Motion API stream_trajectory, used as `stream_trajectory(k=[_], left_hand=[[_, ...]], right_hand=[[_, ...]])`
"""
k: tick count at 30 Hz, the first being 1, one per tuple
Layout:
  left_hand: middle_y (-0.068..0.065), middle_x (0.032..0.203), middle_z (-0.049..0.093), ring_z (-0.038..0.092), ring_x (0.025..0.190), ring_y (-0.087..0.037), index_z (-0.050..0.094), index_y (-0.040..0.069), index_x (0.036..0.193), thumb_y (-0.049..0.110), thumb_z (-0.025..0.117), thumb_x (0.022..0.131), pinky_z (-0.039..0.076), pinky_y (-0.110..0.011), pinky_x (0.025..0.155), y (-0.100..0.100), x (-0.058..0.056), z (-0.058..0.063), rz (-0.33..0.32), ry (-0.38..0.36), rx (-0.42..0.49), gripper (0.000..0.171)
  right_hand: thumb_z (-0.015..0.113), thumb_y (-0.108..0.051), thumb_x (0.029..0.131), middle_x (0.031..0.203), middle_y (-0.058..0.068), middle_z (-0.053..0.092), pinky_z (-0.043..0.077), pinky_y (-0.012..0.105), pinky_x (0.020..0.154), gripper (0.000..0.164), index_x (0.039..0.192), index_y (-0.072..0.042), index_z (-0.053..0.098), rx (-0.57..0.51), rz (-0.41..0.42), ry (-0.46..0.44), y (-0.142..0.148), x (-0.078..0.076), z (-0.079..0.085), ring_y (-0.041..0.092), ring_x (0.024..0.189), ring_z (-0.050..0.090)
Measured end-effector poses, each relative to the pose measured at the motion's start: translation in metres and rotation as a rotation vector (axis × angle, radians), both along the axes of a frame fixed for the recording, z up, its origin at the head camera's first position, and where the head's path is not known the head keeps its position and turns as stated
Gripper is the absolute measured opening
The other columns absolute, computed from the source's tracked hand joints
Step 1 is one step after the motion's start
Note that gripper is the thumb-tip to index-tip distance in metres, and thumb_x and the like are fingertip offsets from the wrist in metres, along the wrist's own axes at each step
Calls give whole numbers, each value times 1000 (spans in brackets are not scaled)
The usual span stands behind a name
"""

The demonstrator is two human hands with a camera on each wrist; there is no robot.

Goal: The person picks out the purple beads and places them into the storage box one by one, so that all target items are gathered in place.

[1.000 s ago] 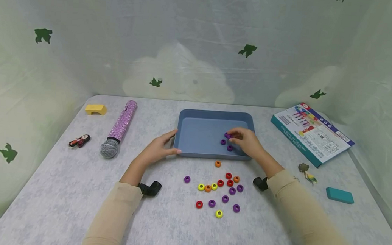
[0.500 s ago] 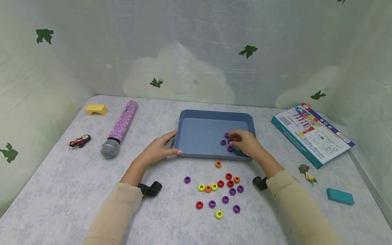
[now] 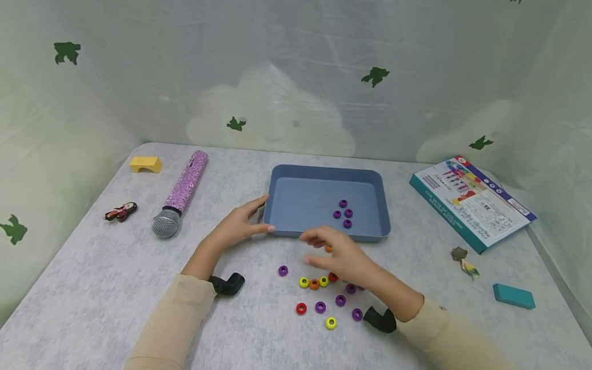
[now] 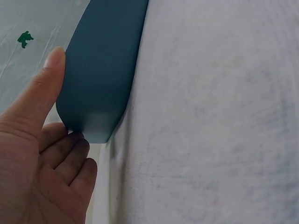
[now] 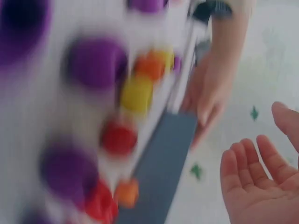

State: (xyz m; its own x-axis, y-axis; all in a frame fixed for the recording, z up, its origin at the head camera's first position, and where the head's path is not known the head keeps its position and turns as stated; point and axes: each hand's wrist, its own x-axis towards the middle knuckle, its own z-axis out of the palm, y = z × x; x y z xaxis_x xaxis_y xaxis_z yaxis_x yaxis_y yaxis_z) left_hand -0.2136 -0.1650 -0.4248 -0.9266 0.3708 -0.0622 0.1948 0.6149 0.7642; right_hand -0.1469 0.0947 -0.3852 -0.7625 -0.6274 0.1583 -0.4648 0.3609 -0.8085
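My left hand grips the near left corner of a shallow blue-grey tray. In the left wrist view, the thumb lies against one side of the tray wall and the bent fingers touch round the corner. Several purple pony beads lie inside the tray, toward its right. My right hand hovers over the table just in front of the tray, thumb and fingers spread apart, holding nothing. Under and around it lie loose beads in purple, red, orange and yellow; some are hidden by the hand.
A glittery pink microphone, a yellow arch block and a small figurine lie at left. At right are a flat printed box, a teal block and a small trinket. A pale cloth hangs behind.
My right hand has let go of a purple bead in the tray and moved out, toward me and left, over the loose beads. The left hand stays on the tray corner.
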Motion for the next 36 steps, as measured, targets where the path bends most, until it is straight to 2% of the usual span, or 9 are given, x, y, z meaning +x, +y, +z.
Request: stream_trajectory(k=[5, 7, 13, 18, 22, 27, 31, 34, 36], left_hand=[[-5, 135, 20, 22, 119, -27, 21, 15, 133, 34, 63, 71, 22, -41, 96, 7, 12, 20, 4, 5, 36, 77], [-7, 135, 19, 21, 119, -29, 21, 14, 133, 32, 63, 71, 22, -43, 95, 6, 13, 20, -2, 8, 43, 77], [3, 134, 19, 22, 119, -22, 20, 23, 133, 48, 61, 65, 24, -38, 95, -1, 0, -3, 5, 16, 12, 83], [3, 134, 18, 22, 120, -21, 20, 24, 133, 50, 60, 65, 24, -38, 95, -2, -2, -7, -2, 28, 22, 83], [2, 135, 18, 21, 120, -23, 20, 23, 132, 47, 61, 66, 23, -40, 96, -3, -2, -7, -6, 27, 45, 82], [3, 135, 18, 21, 120, -21, 19, 23, 133, 50, 60, 65, 23, -37, 96, -2, -2, -6, -4, 28, 21, 83], [6, 134, 17, 21, 120, -19, 18, 25, 133, 53, 59, 64, 23, -36, 96, -2, -3, -6, -5, 17, 0, 86], [6, 134, 17, 20, 120, -18, 17, 25, 133, 53, 59, 63, 23, -36, 96, -2, -3, -6, -8, 10, -2, 86], [5, 135, 16, 20, 120, -19, 17, 25, 133, 52, 59, 64, 23, -37, 96, -2, -3, -5, -16, 11, -1, 85]], right_hand=[[60, -28, 75, 106, 2, 50, 40, 28, 81, 40, 110, -12, 49, 29, 59, -42, -22, 13, -18, 16, 94, 47], [60, -28, 75, 105, 0, 50, 41, 25, 79, 39, 109, -12, 50, 59, 62, -38, -28, 13, -28, 13, 93, 47], [60, -22, 76, 100, -9, 49, 41, 19, 76, 30, 105, -16, 53, 141, 56, -14, -40, 8, -49, 5, 90, 47], [58, -14, 77, 93, -10, 51, 42, 16, 70, 20, 97, -17, 57, 162, 22, 17, -45, 7, -54, 2, 81, 47], [57, -13, 78, 89, -10, 52, 42, 15, 67, 18, 95, -16, 58, 150, -10, -3, -43, 9, -46, 1, 78, 48], [57, -12, 78, 89, -9, 53, 44, 17, 71, 19, 97, -14, 57, 63, -49, -7, -31, 7, -22, 1, 79, 50], [57, -15, 78, 90, -9, 53, 45, 18, 68, 20, 99, -15, 58, -16, -127, 51, -14, -9, -8, 1, 79, 51], [57, -18, 78, 89, -6, 54, 46, 20, 66, 20, 98, -14, 58, -49, -200, 98, 2, -28, -5, 3, 79, 52], [57, -20, 78, 88, -5, 54, 47, 22, 63, 20, 97, -15, 58, -57, -257, 93, 12, -41, -5, 5, 78, 52]])
